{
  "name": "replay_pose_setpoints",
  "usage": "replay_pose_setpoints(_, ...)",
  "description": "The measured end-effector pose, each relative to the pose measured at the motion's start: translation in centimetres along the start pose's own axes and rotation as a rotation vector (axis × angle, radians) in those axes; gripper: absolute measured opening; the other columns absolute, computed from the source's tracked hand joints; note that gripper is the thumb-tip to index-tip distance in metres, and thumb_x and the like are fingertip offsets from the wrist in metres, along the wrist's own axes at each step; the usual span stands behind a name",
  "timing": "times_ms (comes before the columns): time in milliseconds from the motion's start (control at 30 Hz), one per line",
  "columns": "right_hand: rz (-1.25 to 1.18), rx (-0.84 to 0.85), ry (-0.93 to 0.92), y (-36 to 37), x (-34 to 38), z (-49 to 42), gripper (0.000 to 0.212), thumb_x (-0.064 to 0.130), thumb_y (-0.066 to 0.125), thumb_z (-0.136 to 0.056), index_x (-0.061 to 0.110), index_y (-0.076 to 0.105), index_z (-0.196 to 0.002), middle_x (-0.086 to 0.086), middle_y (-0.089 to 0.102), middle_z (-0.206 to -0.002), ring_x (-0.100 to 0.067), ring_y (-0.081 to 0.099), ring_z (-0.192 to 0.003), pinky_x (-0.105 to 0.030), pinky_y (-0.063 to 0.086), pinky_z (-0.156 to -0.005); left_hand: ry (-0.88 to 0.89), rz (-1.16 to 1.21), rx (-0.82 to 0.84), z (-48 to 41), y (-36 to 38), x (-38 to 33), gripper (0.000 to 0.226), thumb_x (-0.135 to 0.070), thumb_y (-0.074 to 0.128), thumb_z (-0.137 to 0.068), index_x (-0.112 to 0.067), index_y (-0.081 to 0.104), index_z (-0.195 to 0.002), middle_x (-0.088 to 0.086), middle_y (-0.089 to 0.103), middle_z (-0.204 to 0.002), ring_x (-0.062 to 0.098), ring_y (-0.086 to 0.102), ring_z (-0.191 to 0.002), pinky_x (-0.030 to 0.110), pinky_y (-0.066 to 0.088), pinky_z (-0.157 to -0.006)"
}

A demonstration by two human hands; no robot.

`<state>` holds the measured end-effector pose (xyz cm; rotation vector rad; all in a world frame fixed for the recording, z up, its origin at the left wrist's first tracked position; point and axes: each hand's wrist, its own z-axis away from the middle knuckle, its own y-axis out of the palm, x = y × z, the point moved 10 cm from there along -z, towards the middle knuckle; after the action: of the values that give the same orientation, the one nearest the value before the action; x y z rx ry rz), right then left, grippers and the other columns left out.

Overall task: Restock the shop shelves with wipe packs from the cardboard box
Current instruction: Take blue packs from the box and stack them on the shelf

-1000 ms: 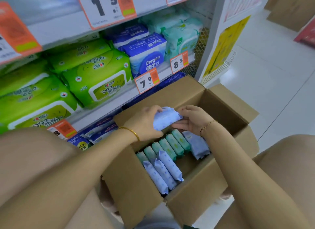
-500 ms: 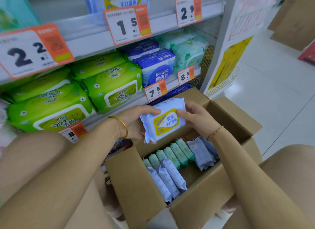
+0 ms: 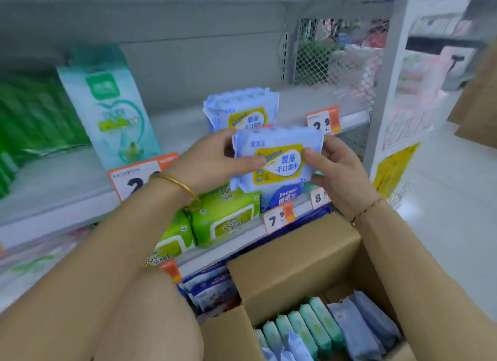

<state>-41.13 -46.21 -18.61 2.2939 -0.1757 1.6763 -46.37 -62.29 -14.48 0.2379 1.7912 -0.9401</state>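
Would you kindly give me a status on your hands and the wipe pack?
Left hand and right hand both grip the blue wipe pack. Pack upright, just before matching packs on the shelf. Nothing seen in the way.

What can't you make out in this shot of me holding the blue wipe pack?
Head view:
- Price tag: only a 2 shows; the wrist of the left hand covers the rest.
- Deeyeo pack: mostly behind the blue wipe pack.
- Cardboard box contents: cut off by the bottom edge.
- Far-left green packs: print blurred.
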Motion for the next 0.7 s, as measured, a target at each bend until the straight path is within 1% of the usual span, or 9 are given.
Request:
replay_pose_setpoints(100, 0.007, -0.009, -0.143, 1.9, 4.9, -4.0, 0.024, -0.003, 0.051, -0.090, 0.019, 0.059, -0.095, 0.015, 0.073, -0.075, 0.001, 0.066, -0.071, -0.021, 0.056, -0.064, 0.118, -0.085, -0.200, -2.0, -5.4, -3.8, 0.029, -0.011, 0.070, -0.081, -0.013, 0.059, -0.108, 0.002, 0.067, -0.090, -0.009, 0.056, -0.065, 0.012, 0.049, -0.064)
replay_pose_setpoints(167, 0.064, -0.055, -0.254, 3.1, 7.8, -6.5, 0.020, -0.004, 0.055, -0.087, 0.014, 0.059, -0.094, 0.018, 0.072, -0.075, 0.004, 0.065, -0.073, -0.018, 0.054, -0.069, 0.179, -0.103, -0.331, -3.5, -8.4, -5.5, 0.035, -0.006, 0.070, -0.079, -0.012, 0.054, -0.110, -0.007, 0.059, -0.082, -0.014, 0.051, -0.054, 0.002, 0.041, -0.055)
replay_pose_setpoints(233, 0.157, -0.126, -0.326, 3.9, 9.2, -9.0, 0.017, 0.003, 0.061, -0.082, 0.003, 0.061, -0.099, 0.012, 0.072, -0.081, -0.001, 0.063, -0.077, -0.024, 0.053, -0.077, 0.216, -0.116, -0.448, -4.7, -10.6, -6.4, 0.040, -0.001, 0.069, -0.080, -0.013, 0.049, -0.112, -0.005, 0.055, -0.084, -0.010, 0.053, -0.062, 0.002, 0.039, -0.055)
replay_pose_setpoints(300, 0.300, -0.207, -0.362, 4.5, 10.0, -10.8, 0.037, 0.019, 0.061, -0.077, -0.003, 0.060, -0.107, -0.014, 0.069, -0.098, -0.019, 0.062, -0.089, -0.044, 0.050, -0.089, 0.235, -0.165, -0.550, -5.9, -12.2, -6.5, 0.039, -0.001, 0.066, -0.081, -0.009, 0.048, -0.115, 0.002, 0.052, -0.095, 0.008, 0.050, -0.082, 0.004, 0.039, -0.058)
replay_pose_setpoints(333, 0.404, -0.218, -0.360, 4.8, 9.8, -11.9, 0.045, 0.024, 0.061, -0.076, -0.001, 0.059, -0.113, -0.019, 0.065, -0.110, -0.026, 0.060, -0.100, -0.049, 0.045, -0.094, 0.237, -0.203, -0.601, -6.5, -13.0, -6.4, 0.041, -0.002, 0.065, -0.081, -0.005, 0.048, -0.118, 0.003, 0.050, -0.100, 0.012, 0.047, -0.089, 0.008, 0.038, -0.062)
replay_pose_setpoints(400, 0.646, -0.201, -0.298, 5.5, 8.5, -13.7, 0.052, 0.021, 0.062, -0.083, 0.005, 0.048, -0.131, -0.016, 0.053, -0.132, -0.028, 0.050, -0.121, -0.044, 0.037, -0.105, 0.222, -0.252, -0.680, -7.6, -14.5, -5.6, 0.043, -0.004, 0.066, -0.080, 0.000, 0.048, -0.118, 0.006, 0.048, -0.102, 0.014, 0.046, -0.092, 0.022, 0.038, -0.071)
replay_pose_setpoints(467, 0.818, -0.160, -0.231, 5.9, 6.4, -14.3, 0.052, 0.015, 0.058, -0.089, 0.007, 0.041, -0.138, -0.015, 0.046, -0.139, -0.029, 0.043, -0.128, -0.036, 0.032, -0.108, 0.173, -0.258, -0.723, -8.5, -15.5, -4.4, 0.040, -0.009, 0.068, -0.076, -0.003, 0.050, -0.111, 0.014, 0.055, -0.099, 0.021, 0.052, -0.088, 0.031, 0.044, -0.075)
replay_pose_setpoints(600, 0.965, -0.091, -0.169, 6.7, 3.5, -13.8, 0.036, 0.017, 0.052, -0.092, 0.006, 0.054, -0.126, -0.016, 0.055, -0.129, -0.033, 0.048, -0.122, -0.038, 0.035, -0.105, -0.064, -0.321, -0.679, -10.7, -15.9, 0.1, 0.037, -0.008, 0.066, -0.077, -0.001, 0.050, -0.109, 0.024, 0.062, -0.102, 0.036, 0.062, -0.094, 0.044, 0.052, -0.080)
replay_pose_setpoints(700, 1.008, -0.099, -0.197, 6.9, 3.6, -13.7, 0.033, 0.018, 0.051, -0.093, 0.003, 0.058, -0.122, -0.017, 0.056, -0.127, -0.031, 0.049, -0.120, -0.036, 0.033, -0.106, -0.203, -0.244, -0.529, -11.9, -14.6, 3.4, 0.017, -0.002, 0.061, -0.078, -0.008, 0.046, -0.082, 0.015, 0.054, -0.067, 0.029, 0.059, -0.062, 0.037, 0.050, -0.059)
